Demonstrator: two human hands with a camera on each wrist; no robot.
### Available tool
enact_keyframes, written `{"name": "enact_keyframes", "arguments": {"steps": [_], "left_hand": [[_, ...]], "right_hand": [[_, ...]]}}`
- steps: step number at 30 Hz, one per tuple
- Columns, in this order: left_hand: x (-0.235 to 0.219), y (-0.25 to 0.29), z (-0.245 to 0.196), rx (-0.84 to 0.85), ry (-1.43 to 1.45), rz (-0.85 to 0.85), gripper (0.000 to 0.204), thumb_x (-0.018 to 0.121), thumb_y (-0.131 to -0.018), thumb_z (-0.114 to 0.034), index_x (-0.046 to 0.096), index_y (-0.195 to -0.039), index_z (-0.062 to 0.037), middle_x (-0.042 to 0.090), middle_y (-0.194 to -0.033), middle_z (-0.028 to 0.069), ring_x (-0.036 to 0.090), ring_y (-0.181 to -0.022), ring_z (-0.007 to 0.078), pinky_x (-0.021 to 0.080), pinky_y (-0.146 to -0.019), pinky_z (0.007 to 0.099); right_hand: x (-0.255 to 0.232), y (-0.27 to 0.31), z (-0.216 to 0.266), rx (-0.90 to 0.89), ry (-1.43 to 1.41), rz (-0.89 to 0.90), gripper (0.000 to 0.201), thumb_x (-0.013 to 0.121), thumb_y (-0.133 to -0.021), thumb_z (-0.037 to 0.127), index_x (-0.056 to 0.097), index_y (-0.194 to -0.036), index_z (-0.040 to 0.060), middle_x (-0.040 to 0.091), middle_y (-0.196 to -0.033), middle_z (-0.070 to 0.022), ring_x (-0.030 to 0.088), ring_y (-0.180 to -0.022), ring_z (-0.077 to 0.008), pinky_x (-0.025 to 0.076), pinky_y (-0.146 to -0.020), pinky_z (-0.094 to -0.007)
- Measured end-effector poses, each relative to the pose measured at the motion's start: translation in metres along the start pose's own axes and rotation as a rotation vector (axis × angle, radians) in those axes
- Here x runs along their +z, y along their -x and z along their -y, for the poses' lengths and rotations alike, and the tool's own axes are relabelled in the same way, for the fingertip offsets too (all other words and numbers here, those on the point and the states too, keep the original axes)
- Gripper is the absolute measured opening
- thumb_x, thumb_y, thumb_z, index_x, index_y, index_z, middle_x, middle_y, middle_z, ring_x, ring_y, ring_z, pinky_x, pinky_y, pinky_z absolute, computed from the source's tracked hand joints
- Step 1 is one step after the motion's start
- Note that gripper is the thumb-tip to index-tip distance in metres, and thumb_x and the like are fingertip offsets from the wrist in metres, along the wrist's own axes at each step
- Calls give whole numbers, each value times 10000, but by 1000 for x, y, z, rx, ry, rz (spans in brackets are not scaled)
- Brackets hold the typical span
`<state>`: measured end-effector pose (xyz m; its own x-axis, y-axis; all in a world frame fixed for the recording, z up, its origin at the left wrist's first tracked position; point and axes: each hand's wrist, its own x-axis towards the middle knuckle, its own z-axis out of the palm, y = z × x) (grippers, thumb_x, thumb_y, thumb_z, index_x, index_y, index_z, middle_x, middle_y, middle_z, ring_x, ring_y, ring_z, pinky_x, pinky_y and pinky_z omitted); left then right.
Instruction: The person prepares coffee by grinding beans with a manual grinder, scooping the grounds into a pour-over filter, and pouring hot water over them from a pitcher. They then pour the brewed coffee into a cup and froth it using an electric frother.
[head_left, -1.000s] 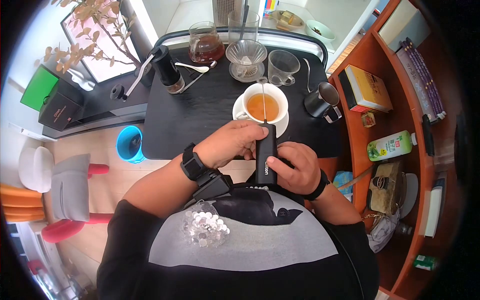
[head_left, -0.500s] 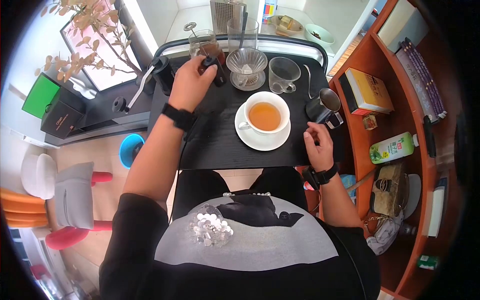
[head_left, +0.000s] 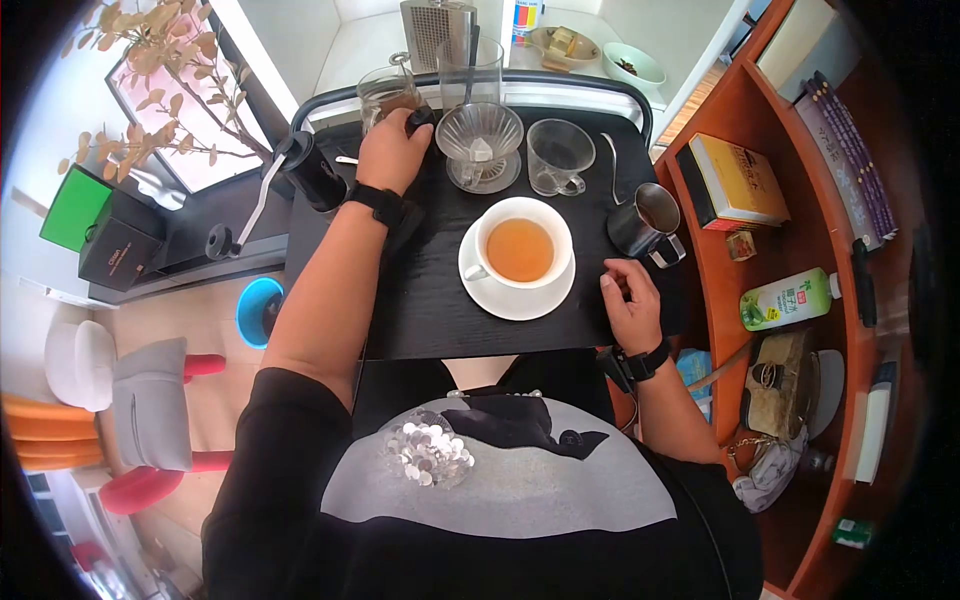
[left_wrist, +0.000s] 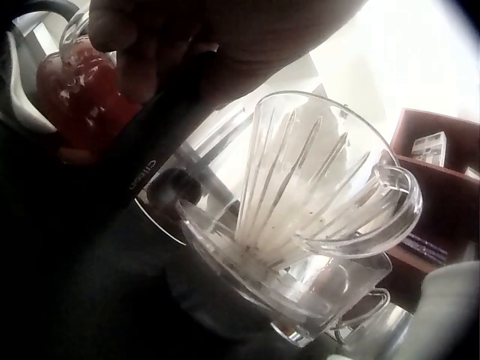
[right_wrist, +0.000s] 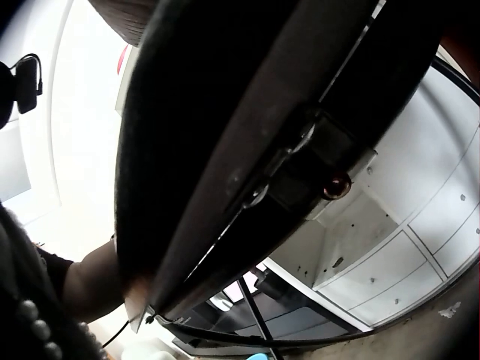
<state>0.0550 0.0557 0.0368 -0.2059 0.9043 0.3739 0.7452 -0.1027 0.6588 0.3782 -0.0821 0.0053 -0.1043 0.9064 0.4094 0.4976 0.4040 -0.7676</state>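
My left hand (head_left: 392,152) grips a black handheld milk frother (head_left: 420,122) at the table's back left, its wire whisk pointing up. In the left wrist view, the fingers curl round the dark handle (left_wrist: 144,171), which bears pale lettering. Right behind it stands a glass jug (head_left: 385,90) of reddish-brown liquid, and on its right a ribbed glass dripper (head_left: 480,135). A white cup (head_left: 520,242) of amber liquid sits on a saucer (head_left: 515,303) mid-table. My right hand (head_left: 632,300) rests at the table's right front, fingers loosely bent, below a steel milk pitcher (head_left: 645,222).
A glass cup (head_left: 558,157) and a thin metal spoon (head_left: 612,165) lie toward the back right. At the left edge stands a hand coffee grinder (head_left: 312,175) with its crank out. A shelf unit (head_left: 780,345) borders the right side, and a rail (head_left: 560,76) runs along the back.
The frother has gone from over the cup, between both hands, to the back left in my left hand. My right hand has come away to the table's right front.
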Motion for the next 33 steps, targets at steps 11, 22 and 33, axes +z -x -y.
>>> {"name": "enact_keyframes", "arguments": {"steps": [11, 22, 33], "left_hand": [[-12, 13, 7, 25, -13, 24, 401, 612, -789, -220, 541, -1099, 24, 641, -880, 156, 630, -780, 222, 483, -710, 302], [-40, 71, 0, 160, 247, 226, 345, 520, -852, -163, 513, -1129, 44, 597, -1038, 195, 579, -987, 278, 442, -853, 323], [-52, 136, 17, 366, -345, 704, 632, 452, -887, -381, 248, -1357, -10, 185, -1435, 183, 111, -1353, 301, 86, -1078, 450]], "right_hand": [[0, 0, -5, 24, -14, -10, 165, 571, -795, 32, 580, -958, 6, 542, -769, -58, 532, -652, -125, 428, -576, -230], [1, 1, -5, 18, -11, -44, 164, 569, -800, 42, 580, -960, 5, 545, -771, -58, 534, -662, -130, 433, -601, -240], [0, 2, -4, 7, -40, -38, 160, 570, -805, 43, 579, -961, 7, 536, -778, -44, 515, -652, -108, 422, -590, -223]]}}
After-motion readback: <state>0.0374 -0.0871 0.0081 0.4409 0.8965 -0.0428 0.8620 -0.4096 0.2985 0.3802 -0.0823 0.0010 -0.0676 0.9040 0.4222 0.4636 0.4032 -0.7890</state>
